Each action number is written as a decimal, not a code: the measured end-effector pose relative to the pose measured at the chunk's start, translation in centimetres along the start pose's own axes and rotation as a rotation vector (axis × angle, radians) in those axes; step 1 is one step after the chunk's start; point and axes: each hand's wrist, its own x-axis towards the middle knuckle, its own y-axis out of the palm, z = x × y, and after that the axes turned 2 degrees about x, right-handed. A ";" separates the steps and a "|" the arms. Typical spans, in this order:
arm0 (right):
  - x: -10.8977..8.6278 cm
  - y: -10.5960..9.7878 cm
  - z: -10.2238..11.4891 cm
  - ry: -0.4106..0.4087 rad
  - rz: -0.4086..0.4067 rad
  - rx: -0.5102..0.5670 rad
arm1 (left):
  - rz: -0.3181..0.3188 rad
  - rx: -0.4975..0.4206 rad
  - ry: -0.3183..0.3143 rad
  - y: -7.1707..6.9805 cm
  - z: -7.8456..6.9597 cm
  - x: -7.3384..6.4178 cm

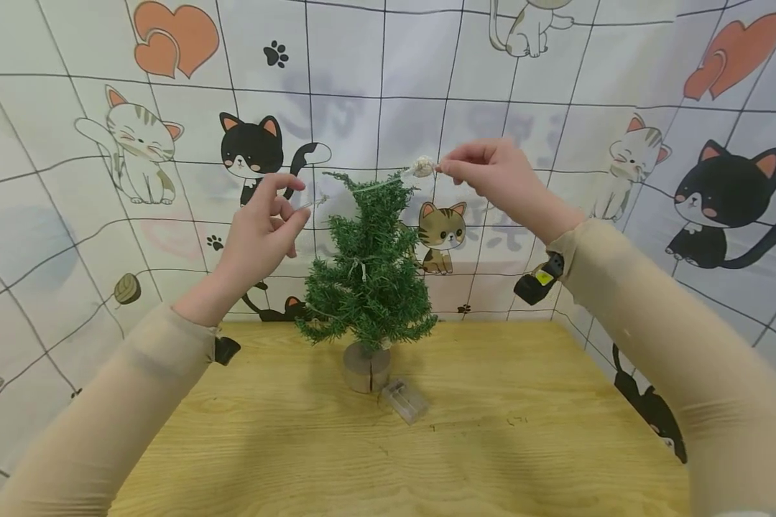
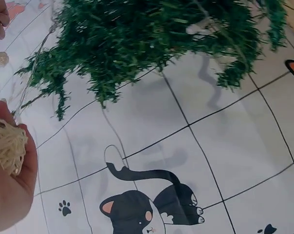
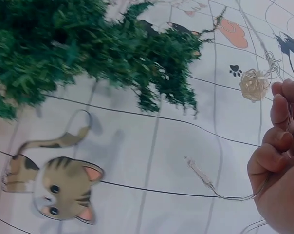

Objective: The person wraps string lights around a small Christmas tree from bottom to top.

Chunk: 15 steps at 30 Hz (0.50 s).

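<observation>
A small green artificial Christmas tree [image 1: 368, 266] stands between my hands. Left of its top, my left hand [image 1: 255, 230] holds part of a string of lights [image 1: 315, 203]. In the left wrist view a pale woven ball [image 2: 8, 146] lies against that hand's fingers and palm. On the other side, my right hand [image 1: 491, 169] pinches the thin wire beside another woven ball [image 1: 423, 167], close to the treetop. The right wrist view shows this ball [image 3: 254, 86] hanging by the fingertips, with a loose wire end [image 3: 199, 172] sticking out below the right hand [image 3: 283, 156].
The tree's round wooden base [image 1: 365, 368] rests on a wood-grain table [image 1: 284, 424]. A clear battery box [image 1: 405, 401] lies against the base. Behind and at both sides hangs a white gridded cloth [image 1: 356, 57] printed with cats and hearts.
</observation>
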 end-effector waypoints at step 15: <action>5.6 1.0 5.5 -0.421 -0.126 -0.503 | -0.439 0.409 0.243 1.0 -1.5 0.6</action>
